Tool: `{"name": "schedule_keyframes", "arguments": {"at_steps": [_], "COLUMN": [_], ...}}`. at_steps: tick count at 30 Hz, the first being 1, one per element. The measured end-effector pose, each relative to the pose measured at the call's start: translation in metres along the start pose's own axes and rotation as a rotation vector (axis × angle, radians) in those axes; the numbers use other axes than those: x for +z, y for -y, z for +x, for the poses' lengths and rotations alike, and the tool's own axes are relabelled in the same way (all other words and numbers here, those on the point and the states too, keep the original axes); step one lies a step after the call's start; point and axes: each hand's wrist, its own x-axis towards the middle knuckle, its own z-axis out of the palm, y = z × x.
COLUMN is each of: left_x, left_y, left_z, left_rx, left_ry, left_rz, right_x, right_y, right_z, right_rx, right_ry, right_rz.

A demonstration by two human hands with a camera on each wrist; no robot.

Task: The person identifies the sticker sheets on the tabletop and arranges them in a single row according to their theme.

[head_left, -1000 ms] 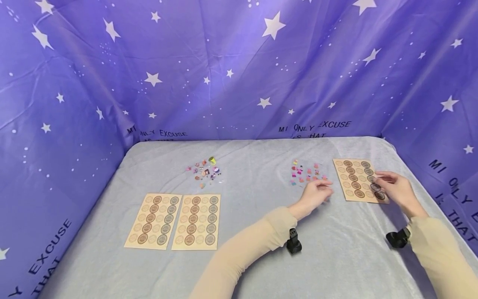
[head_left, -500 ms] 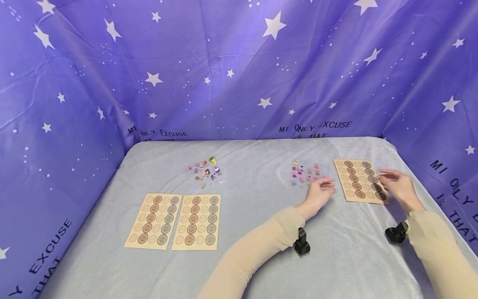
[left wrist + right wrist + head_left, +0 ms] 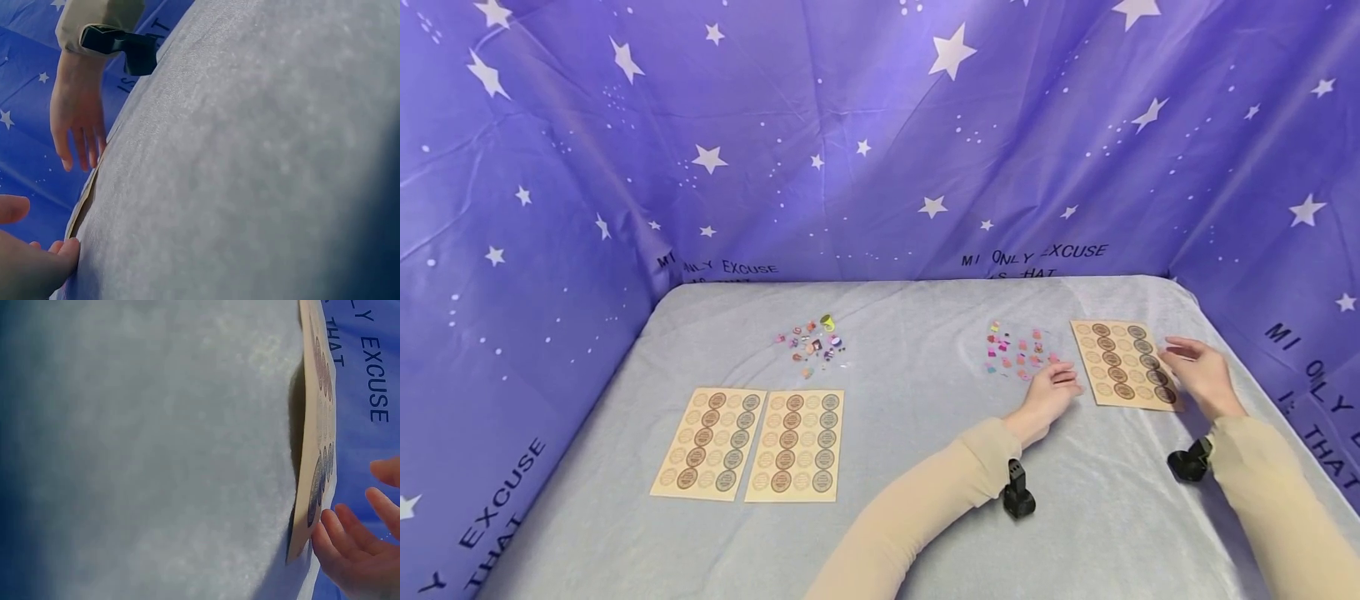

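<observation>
A tan sheet of round brown and grey seal stickers (image 3: 1124,363) lies at the table's right side. My right hand (image 3: 1201,379) is at its right edge, fingertips beside the grey column, fingers slightly bent. In the right wrist view the fingers (image 3: 334,534) sit right at the sheet's edge, which bows up off the cloth. My left hand (image 3: 1048,396) hovers left of the sheet with loosely bent fingers and nothing in them. It partly covers a cluster of small pink and multicoloured pieces (image 3: 1021,346). The left wrist view shows its thumb (image 3: 12,209) apart from the fingers.
Two more tan seal-sticker sheets, a left one (image 3: 707,444) and a right one (image 3: 794,446), lie side by side at the left. Behind them is a scatter of tiny colourful trinkets (image 3: 816,343). A purple star-printed curtain (image 3: 880,167) surrounds the grey cloth-covered table (image 3: 925,467).
My left hand has shifted right and slightly nearer the front, uncovering more pink pieces. My right hand has drawn off the sheet to its right edge, baring more of the grey seals.
</observation>
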Motion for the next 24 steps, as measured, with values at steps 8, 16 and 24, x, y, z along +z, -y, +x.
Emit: {"name": "schedule_keyframes", "arguments": {"at_steps": [8,16,24], "left_x": [0.005,0.013,0.022], "left_y": [0.004,0.004,0.003], "left_z": [0.003,0.007,0.006], "left_rx": [-0.061,-0.105,-0.100], "left_ry": [0.041,0.079,0.000], "left_rz": [-0.046,-0.040,-0.010], "right_x": [0.003,0.004,0.005], "right_y": [0.003,0.004,0.005], "right_z": [0.005,0.009,0.010], "right_rx": [0.030,0.042,0.046], "right_ry": [0.015,0.041,0.028], "right_rz": [-0.048,-0.097,-0.118]}}
